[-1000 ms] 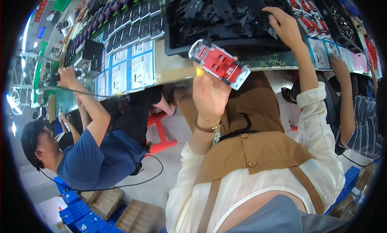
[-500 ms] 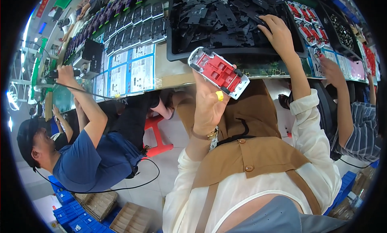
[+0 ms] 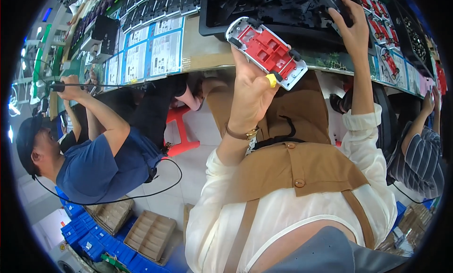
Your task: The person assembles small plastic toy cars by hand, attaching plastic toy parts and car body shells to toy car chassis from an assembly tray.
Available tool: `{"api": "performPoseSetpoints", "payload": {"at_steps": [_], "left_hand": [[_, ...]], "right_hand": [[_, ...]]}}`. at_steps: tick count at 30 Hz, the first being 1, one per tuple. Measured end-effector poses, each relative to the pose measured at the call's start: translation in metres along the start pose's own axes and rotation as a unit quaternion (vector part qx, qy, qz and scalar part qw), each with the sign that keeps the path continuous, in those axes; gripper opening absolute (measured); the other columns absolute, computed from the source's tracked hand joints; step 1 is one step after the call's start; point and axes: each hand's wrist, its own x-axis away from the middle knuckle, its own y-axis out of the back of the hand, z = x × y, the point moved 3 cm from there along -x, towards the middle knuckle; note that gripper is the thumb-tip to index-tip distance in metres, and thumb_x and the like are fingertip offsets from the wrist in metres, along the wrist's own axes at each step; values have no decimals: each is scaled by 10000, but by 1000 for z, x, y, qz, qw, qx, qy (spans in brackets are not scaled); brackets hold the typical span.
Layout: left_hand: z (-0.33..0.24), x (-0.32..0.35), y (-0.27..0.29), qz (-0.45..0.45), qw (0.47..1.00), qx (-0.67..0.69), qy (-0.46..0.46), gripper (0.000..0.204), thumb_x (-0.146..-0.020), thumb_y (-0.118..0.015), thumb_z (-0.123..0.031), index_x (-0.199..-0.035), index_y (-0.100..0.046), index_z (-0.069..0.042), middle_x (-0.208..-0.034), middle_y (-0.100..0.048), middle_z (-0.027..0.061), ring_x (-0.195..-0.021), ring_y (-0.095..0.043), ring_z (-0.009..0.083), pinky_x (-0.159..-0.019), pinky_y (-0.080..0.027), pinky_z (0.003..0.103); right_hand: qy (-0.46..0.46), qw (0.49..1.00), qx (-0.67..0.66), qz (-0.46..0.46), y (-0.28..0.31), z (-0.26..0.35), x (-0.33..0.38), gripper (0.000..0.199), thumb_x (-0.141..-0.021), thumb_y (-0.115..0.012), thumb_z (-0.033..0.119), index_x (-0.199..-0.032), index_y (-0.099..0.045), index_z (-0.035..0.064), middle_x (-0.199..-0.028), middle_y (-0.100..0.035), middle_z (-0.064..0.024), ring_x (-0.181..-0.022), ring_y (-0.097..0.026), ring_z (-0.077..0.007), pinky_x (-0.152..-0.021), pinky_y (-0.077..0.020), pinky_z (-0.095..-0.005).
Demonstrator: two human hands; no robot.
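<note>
My left hand grips a toy car, its white body turned over so the red underside and black wheels show. A yellow band wraps one finger of that hand. My right hand reaches over the right part of a black tray, thumb and forefinger apart, with nothing visible between them. Loose flat black plastic parts fill the tray. Which of them the right fingertips touch, if any, I cannot tell.
Rows of black-and-white parts lie left of the tray, above printed sheets. More red-and-white car bodies sit to the right, beside another black bin. Co-workers sit on both sides; a red stool stands at left.
My view has shifted, so the table sits higher in it. My right hand has moved rightward over the tray and its fingers have spread. The car stays in my left hand.
</note>
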Motion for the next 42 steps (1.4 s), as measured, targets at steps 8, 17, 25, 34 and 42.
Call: {"api": "performPoseSetpoints", "payload": {"at_steps": [8, 17, 25, 34, 42], "left_hand": [[3, 3, -2, -22, 1000, -10, -3, 799, -731, -598, -44, -1381, -142, -135, -1310, -367, 152, -1205, -419, 362, -965, -423, 472], [9, 4, -5, -28, 998, 52, 18, 810, -721, -409, 24, -1403, -48, -222, -1300, -356, 106, -1194, -427, 267, -950, -425, 452], [21, 4, -2, -51, 998, 37, -4, 617, -898, -443, -203, -1401, -87, -183, -1313, -361, 96, -1199, -409, 237, -1000, -364, 391], [23, 6, -10, -122, 983, -127, -56, 560, -890, -405, -34, -1381, -146, -116, -1228, -420, 90, -1105, -455, 171, -938, -395, 316], [25, 6, 1, -155, 981, -100, -64, 539, -872, -397, 4, -1357, -199, -119, -1192, -469, 113, -1042, -517, 187, -902, -435, 335]], "right_hand": [[-60, 979, -193, 30, 15, 46, 43, 439, -787, -658, 172, -1162, -529, -16, -1109, -499, -81, -1017, -512, -161, -927, -368, -262], [-25, 980, -193, 32, 11, 114, 73, 524, -638, -710, 77, -1121, -529, -16, -1117, -486, -147, -1030, -509, -247, -907, -410, -323], [-5, 985, -143, 91, -21, 125, 77, 493, -668, -684, 83, -1118, -514, -30, -1152, -451, -166, -1096, -495, -278, -930, -404, -348], [-9, 996, -58, 74, -30, 130, 78, 537, -604, -714, 113, -1101, -529, 30, -1077, -496, -136, -949, -545, -282, -782, -469, -323], [-113, 965, -217, 92, -32, 113, 88, 505, -716, -668, 117, -1182, -497, 27, -1140, -480, -143, -970, -547, -240, -796, -455, -305]]}}
